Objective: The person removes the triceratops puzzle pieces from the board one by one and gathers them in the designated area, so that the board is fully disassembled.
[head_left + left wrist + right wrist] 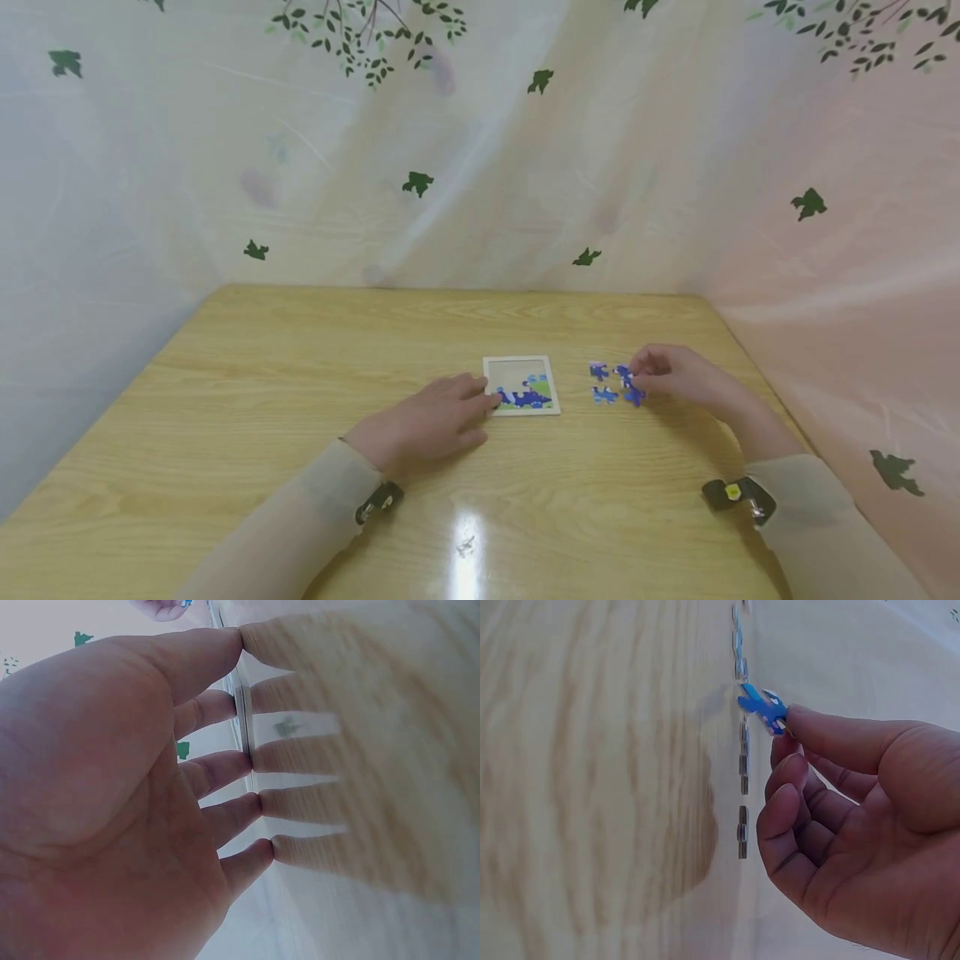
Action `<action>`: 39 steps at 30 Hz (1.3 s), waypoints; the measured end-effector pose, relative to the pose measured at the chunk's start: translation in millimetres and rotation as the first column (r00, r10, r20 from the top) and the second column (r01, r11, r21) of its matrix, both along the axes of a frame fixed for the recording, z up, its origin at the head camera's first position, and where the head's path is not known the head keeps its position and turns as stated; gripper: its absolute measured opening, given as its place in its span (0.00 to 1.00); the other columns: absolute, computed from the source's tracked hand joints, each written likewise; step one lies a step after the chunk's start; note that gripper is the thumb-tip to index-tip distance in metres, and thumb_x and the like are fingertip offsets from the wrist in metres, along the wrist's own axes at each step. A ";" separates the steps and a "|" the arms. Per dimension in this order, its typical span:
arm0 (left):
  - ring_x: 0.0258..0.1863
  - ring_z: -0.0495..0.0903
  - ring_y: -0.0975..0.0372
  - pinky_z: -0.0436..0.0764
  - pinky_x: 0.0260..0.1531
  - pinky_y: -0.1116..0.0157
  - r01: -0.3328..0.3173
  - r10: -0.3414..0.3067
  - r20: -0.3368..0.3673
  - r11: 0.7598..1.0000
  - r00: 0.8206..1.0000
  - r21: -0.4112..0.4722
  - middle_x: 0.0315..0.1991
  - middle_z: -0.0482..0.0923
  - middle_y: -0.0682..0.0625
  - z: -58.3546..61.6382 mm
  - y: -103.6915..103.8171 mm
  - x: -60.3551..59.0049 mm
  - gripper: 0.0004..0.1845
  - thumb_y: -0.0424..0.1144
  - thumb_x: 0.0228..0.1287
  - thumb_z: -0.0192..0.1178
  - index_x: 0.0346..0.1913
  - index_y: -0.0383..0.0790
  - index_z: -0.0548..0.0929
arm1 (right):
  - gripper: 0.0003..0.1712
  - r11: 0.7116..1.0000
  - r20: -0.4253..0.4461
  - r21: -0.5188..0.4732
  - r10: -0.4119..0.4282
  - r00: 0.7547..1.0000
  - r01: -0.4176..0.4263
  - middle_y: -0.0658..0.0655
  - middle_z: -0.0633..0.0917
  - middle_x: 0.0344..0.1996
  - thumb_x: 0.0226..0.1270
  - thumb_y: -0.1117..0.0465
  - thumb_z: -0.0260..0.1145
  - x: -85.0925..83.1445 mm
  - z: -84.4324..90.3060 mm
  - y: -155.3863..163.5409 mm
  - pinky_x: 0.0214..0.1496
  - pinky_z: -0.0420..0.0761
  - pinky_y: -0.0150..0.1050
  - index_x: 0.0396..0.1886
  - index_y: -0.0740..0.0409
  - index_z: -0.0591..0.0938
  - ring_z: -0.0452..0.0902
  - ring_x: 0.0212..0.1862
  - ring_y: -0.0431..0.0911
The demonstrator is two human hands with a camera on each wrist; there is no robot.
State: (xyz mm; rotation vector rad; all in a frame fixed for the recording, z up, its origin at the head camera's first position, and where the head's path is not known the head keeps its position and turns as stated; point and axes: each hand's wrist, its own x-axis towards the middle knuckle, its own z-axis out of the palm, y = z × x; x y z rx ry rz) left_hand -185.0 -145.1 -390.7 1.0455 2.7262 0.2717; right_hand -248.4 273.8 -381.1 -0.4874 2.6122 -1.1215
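Observation:
A small square puzzle tray (517, 368) with a white border lies on the table, its lower part filled with blue, purple and green jigsaw pieces. My left hand (431, 421) rests at the tray's left side, fingers spread, fingertips down at its edge and on the tabletop. To the right of the tray, my right hand (686, 379) pinches a blue jigsaw piece (765, 707) between thumb and forefinger. In the right wrist view that piece is tilted just above the table, and the other fingers curl inward. Several loose pieces (604, 395) lie flat beside this hand.
The wooden table (300, 350) runs back to a pale curtain (480, 217) printed with green leaves. A pinkish curtain side (862, 292) hangs close along the table's right edge. Light glares off the wood (467, 542) near the front.

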 end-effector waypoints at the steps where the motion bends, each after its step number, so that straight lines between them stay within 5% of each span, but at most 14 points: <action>1: 0.87 0.53 0.43 0.50 0.87 0.45 -0.002 0.002 0.000 1.000 1.000 0.001 0.88 0.55 0.39 -0.1 0.1 -0.3 0.35 0.54 0.89 0.54 0.89 0.47 0.62 | 0.10 1.000 0.000 0.007 0.001 1.000 -0.001 0.57 0.87 0.43 0.81 0.65 0.70 -0.1 -0.4 0.2 0.46 0.82 0.35 0.54 0.68 0.83 0.80 0.46 0.46; 15: 0.87 0.53 0.43 0.51 0.87 0.44 0.013 -0.013 -0.008 1.000 1.000 -0.009 0.88 0.55 0.38 0.1 -0.1 -0.4 0.35 0.54 0.89 0.53 0.89 0.46 0.63 | 0.07 0.996 -0.013 0.086 -0.004 1.000 0.005 0.57 0.87 0.40 0.79 0.67 0.70 3.1 -4.1 -0.4 0.39 0.80 0.35 0.48 0.68 0.84 0.79 0.41 0.46; 39: 0.86 0.55 0.42 0.52 0.86 0.44 0.032 -0.032 -0.029 0.999 0.999 0.000 0.87 0.57 0.38 0.1 -1.1 1.5 0.34 0.53 0.89 0.53 0.88 0.44 0.64 | 0.08 0.971 -0.047 0.235 -0.040 0.998 0.050 0.56 0.86 0.41 0.78 0.62 0.73 3.3 -2.8 -5.7 0.46 0.80 0.43 0.46 0.62 0.84 0.79 0.44 0.50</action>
